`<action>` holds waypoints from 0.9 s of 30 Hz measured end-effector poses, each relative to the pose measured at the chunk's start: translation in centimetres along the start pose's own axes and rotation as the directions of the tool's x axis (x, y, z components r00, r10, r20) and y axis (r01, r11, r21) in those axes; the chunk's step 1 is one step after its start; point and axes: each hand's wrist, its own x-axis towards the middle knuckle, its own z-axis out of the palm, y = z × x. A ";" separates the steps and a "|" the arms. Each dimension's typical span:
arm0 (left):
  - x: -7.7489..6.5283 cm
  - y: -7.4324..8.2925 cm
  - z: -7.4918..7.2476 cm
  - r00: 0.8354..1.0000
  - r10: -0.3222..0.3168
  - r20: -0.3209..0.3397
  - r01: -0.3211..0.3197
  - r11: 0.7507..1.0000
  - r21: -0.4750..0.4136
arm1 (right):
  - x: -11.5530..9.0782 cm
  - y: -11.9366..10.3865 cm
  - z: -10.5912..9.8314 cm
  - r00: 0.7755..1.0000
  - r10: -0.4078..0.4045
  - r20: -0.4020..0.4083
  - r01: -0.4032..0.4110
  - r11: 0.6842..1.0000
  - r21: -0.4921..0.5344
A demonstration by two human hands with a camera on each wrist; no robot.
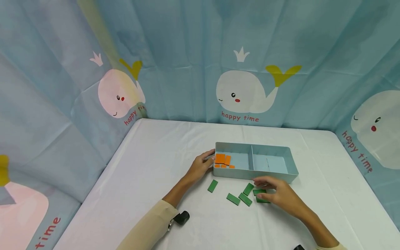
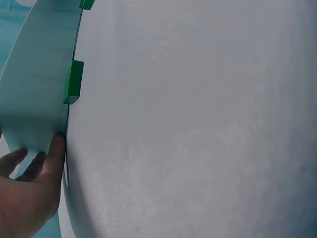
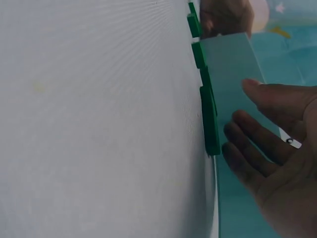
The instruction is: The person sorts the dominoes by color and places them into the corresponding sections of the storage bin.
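A light blue two-part box (image 1: pixel 272 177) stands on the table, with several orange blocks (image 1: pixel 220 158) in the left end of its left compartment. My left hand (image 1: pixel 199 168) rests against the box's left end; in the left wrist view its fingertips (image 2: pixel 58 141) touch the wall. In front of the box lie several green blocks (image 1: pixel 233 199). Over the rightmost pair of green blocks (image 1: pixel 258 192) hovers my right hand (image 1: pixel 282 195), partly covering them. The right wrist view shows its fingers (image 3: pixel 260 141) loosely bent and spread, with nothing held between them.
A white cloth (image 1: pixel 140 156) covers the table. Blue curtains (image 1: pixel 187 86) with printed whales hang along the back and sides. The box's right compartment (image 1: pixel 270 164) has a pale floor, and a thin divider (image 1: pixel 251 158) separates it from the left one.
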 end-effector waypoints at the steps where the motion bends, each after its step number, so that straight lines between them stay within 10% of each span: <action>1: 0.0 0.0 0.0 1.000 -0.001 0.001 0.001 1.000 -0.001 | -0.1 0.1 -0.1 1.000 0.007 0.005 -0.007 1.000 -0.007; 27: 0.1 -0.2 -0.2 0.999 0.015 0.029 -0.015 1.000 -0.021 | -1.7 0.4 -1.3 0.993 0.100 0.067 -0.100 0.995 -0.009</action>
